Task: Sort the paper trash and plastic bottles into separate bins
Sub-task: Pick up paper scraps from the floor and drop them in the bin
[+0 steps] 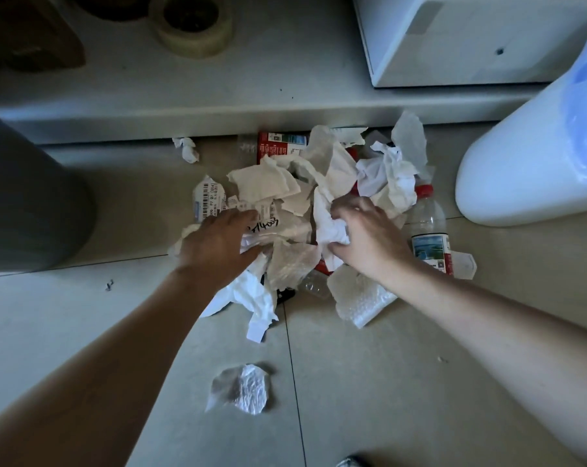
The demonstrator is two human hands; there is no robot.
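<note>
On the tiled floor, betw. a grey bin (32,197) at left and a white bin (528,170) w/ blue liner (contents hidden), paper scraps (268,183) are heaped. Two bottles are plainly seen, one (428,227) red-capped. "7403" is read, approx. White paper (332,227) is pinched by the right hand (369,237); the left hand (218,247) is curled on scraps.

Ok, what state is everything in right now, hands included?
left hand: gripping crumpled paper on the paper pile
right hand: gripping a white tissue
paper pile: loose on the floor, unsorted
bottle: capped, lying on the floor
white bin: upright, lined with a bag
grey bin: upright
</note>
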